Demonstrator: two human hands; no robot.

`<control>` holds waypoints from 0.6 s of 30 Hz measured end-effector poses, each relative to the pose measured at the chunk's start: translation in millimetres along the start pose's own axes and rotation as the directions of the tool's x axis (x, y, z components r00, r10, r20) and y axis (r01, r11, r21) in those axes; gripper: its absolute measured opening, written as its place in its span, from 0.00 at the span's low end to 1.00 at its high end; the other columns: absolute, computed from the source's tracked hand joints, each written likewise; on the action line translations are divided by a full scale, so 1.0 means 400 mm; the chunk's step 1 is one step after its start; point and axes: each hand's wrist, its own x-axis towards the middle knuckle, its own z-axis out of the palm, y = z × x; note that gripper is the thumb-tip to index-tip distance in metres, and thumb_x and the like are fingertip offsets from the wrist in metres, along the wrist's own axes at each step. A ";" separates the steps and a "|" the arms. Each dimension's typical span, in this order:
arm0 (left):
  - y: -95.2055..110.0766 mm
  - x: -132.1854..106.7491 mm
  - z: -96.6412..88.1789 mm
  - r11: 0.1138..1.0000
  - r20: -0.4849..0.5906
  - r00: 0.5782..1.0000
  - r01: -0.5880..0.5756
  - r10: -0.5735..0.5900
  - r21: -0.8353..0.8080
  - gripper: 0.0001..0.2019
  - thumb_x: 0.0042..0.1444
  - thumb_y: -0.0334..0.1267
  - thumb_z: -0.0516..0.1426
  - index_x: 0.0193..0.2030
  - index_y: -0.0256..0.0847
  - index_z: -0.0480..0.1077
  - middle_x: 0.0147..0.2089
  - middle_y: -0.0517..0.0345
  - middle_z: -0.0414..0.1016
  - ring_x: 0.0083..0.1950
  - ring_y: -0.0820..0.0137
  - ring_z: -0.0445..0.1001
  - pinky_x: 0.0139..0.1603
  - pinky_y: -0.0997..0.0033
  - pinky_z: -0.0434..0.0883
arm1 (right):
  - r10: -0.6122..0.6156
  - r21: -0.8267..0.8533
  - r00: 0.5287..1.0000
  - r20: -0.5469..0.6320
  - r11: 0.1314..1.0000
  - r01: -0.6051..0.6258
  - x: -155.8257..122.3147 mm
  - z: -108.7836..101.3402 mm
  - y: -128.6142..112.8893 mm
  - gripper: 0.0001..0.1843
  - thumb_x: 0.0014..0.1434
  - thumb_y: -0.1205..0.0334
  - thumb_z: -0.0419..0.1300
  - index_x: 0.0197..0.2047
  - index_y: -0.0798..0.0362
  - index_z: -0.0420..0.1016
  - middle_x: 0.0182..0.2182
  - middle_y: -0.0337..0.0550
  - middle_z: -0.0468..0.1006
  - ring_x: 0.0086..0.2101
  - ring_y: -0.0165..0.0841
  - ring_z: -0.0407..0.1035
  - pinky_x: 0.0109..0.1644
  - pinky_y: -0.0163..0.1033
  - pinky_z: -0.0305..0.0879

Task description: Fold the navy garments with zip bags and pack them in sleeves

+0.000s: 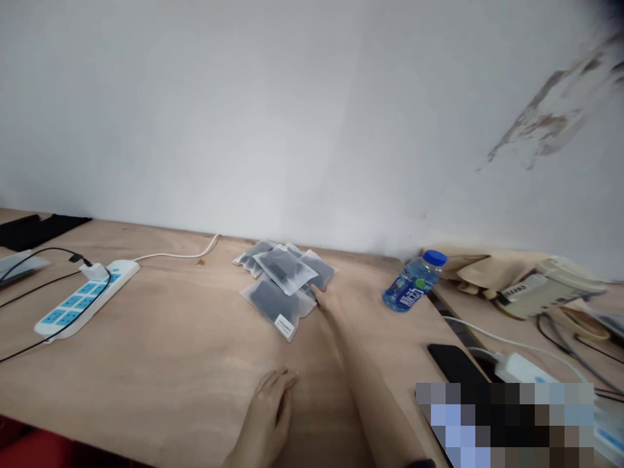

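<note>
A pile of frosted plastic pouches (pixel 285 268) with dark contents lies on the wooden table near the wall. One pouch at the front (pixel 273 304) has a white label on its near corner. My right hand (pixel 327 301) reaches to the pile's right side, its fingers closed at the edge of a pouch; the fingertips are partly hidden. On the bare wood nearer to me rests my left hand (pixel 271 402), fingers stretched forward and holding nothing, apart from the pouches.
A white power strip (pixel 88 300) with a plugged-in charger and cables lies at left. To the right stand a blue-capped bottle (pixel 413 283), a dark phone (pixel 455 363), a beige bag (pixel 468 263) and another power strip (pixel 526 370). The wall (pixel 292 130) bounds the table's back.
</note>
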 end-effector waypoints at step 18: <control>0.031 -0.001 -0.097 0.726 0.117 0.938 0.328 -0.326 -0.604 0.23 0.65 0.54 0.48 0.51 0.39 0.73 0.51 0.45 0.79 0.53 0.58 0.78 0.58 0.53 0.72 | -0.247 0.454 0.968 -0.037 0.859 0.236 -0.412 -0.241 0.085 0.24 0.57 0.37 0.57 0.39 0.51 0.75 0.33 0.43 0.78 0.38 0.39 0.73 0.42 0.41 0.70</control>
